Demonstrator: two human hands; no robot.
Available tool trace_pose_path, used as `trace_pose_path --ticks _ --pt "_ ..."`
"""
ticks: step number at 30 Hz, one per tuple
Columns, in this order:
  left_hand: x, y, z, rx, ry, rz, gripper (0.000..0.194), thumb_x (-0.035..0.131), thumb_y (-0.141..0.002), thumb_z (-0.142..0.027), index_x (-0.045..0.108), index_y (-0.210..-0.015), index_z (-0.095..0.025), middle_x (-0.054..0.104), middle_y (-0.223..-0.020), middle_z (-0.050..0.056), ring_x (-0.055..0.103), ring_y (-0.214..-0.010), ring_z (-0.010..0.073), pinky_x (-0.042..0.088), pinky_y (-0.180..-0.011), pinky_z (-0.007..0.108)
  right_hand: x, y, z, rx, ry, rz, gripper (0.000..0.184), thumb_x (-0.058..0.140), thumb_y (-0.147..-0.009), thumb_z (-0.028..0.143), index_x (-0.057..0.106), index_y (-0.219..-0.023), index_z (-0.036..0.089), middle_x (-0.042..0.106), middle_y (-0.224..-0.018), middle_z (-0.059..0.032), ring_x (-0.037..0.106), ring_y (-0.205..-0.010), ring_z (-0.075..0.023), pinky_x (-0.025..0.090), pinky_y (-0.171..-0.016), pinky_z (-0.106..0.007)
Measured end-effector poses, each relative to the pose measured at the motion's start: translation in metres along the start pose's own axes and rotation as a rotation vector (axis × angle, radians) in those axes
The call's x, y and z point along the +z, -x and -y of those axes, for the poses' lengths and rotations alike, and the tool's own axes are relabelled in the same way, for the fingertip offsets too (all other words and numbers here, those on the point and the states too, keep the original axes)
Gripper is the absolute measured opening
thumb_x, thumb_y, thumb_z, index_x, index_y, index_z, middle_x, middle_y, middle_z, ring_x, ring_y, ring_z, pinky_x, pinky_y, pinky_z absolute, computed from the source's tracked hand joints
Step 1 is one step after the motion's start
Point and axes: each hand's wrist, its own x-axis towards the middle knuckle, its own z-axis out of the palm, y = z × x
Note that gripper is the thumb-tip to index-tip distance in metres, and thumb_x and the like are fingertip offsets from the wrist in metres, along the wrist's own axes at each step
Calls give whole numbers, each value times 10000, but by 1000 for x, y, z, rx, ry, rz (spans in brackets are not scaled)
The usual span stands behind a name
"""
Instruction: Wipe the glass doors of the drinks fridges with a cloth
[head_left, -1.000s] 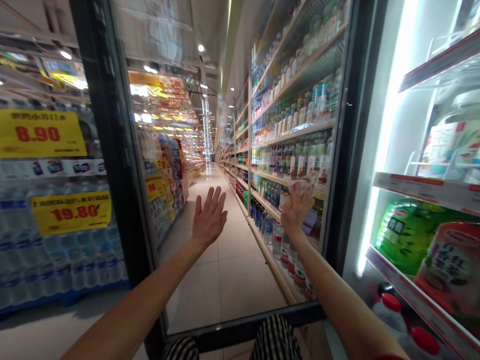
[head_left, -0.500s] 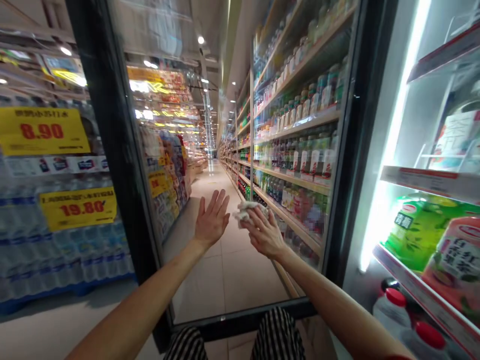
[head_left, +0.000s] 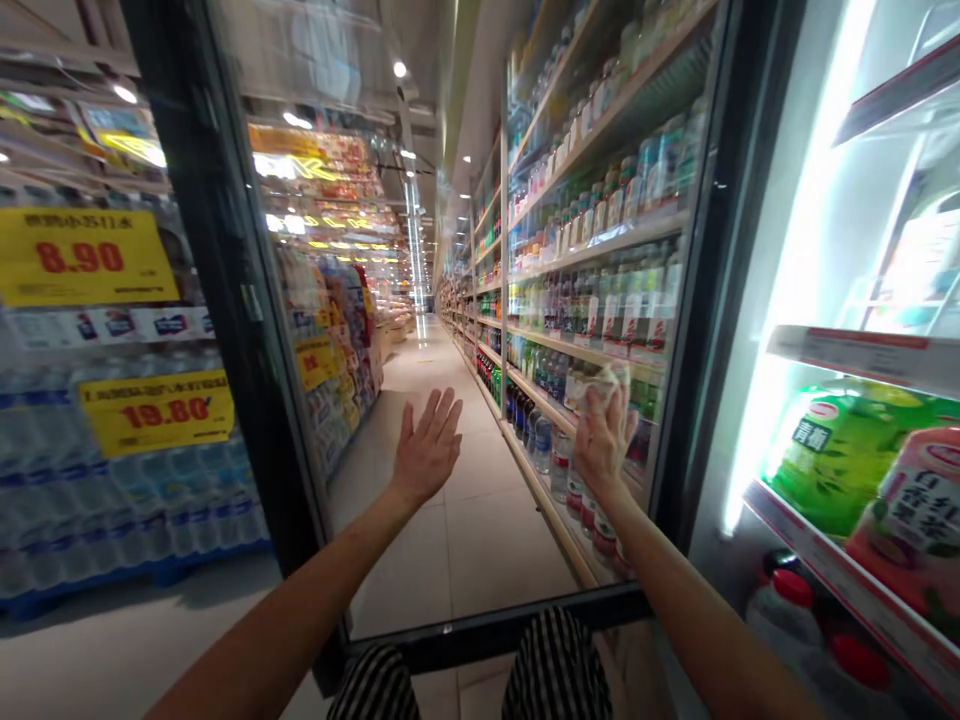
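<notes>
Holds a cloth [head_left: 616, 380] in bent right hand [head_left: 602, 440] on maybe partly wiped glass door [head_left: 222, 290], with left hand [head_left: 424, 452] open, empty.

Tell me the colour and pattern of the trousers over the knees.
The trousers are black and white checked, showing best in the head view.

One left hand [head_left: 427, 445], one right hand [head_left: 602, 435], one cloth [head_left: 616, 380] and one framed glass door [head_left: 397, 590] can be counted, along with two striped trouser knees [head_left: 556, 665]. There are three yellow price signs [head_left: 86, 257], two large and one smaller, and two red bottle caps [head_left: 792, 588]. At least two pouches [head_left: 832, 455] show, one green and one pink; the rows of shelved bottles [head_left: 541, 440] are too many and too blurred to count.
</notes>
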Motion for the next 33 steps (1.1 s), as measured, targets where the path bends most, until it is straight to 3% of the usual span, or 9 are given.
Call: trace_pose_path --ticks 2,7,8,13,19,23,25,30,33 --pt "1 0 -2 -13 -9 -2 558 417 -875 -218 243 -1403 -168 389 -1378 120 169 -1366 185 20 -1130 445 2 3 3 100 0 -52 513 386 -854 238 347 -1365 221 188 -1488 -134 130 -1381 -308 223 -1032 -597" --pt "2 3 -2 24 -23 -8 529 416 -880 -225 281 -1388 -175 417 -1361 120 208 -1357 185 23 -1129 453 -2 22 16 -492 -94 265 418 480 -817 235 508 -1227 308 356 -1424 -37 190 -1375 -239 177 -1098 -515" --pt "3 4 -2 28 -10 -8 524 416 -878 -220 289 -1385 -177 420 -1360 119 215 -1355 187 28 -1130 452 -3 22 11 -481 -85 259 413 476 -819 229 511 -1222 310 366 -1418 -37 206 -1370 -236 171 -1097 -523" --pt "4 9 -5 17 -5 1 537 421 -870 -197 282 -1388 -185 413 -1366 112 200 -1359 186 20 -1132 449 -5 21 -11 78 11 -16 509 391 -850 225 352 -1358 220 211 -1478 -141 150 -1377 -303 216 -1032 -610" --pt "3 12 -2 43 -21 4 513 419 -873 -202 309 -1374 -196 418 -1365 100 187 -1359 174 28 -1136 436 -4 42 21 -485 -98 313 412 492 -801 212 531 -1201 305 372 -1416 -46 197 -1372 -240 158 -1100 -514" --pt "2 17 1 73 -34 8 516 419 -866 -181 316 -1370 -211 421 -1364 89 191 -1355 163 51 -1139 418 0 17 26 -195 -27 106 450 435 -830 202 466 -1275 258 303 -1448 -98 136 -1386 -268 172 -1078 -544" --pt "1 22 1 79 -53 9 515 428 -861 -177 326 -1365 -203 430 -1358 92 188 -1355 163 53 -1141 410 0 26 28 -172 -27 102 470 437 -828 207 443 -1297 241 291 -1451 -112 106 -1391 -277 191 -1073 -542" --pt "-8 54 7 160 -25 134 483 434 -859 -188 378 -1337 -225 464 -1337 67 221 -1346 171 64 -1144 404 -5 81 36 -714 -148 428 422 501 -797 228 522 -1213 293 449 -1367 -18 202 -1371 -200 81 -1134 -456" --pt "-14 71 17 202 4 182 510 421 -854 -161 356 -1348 -268 470 -1336 47 272 -1330 152 89 -1144 391 -1 59 47 -707 -166 401 406 486 -811 231 521 -1206 319 432 -1383 -2 213 -1367 -190 34 -1133 -471"
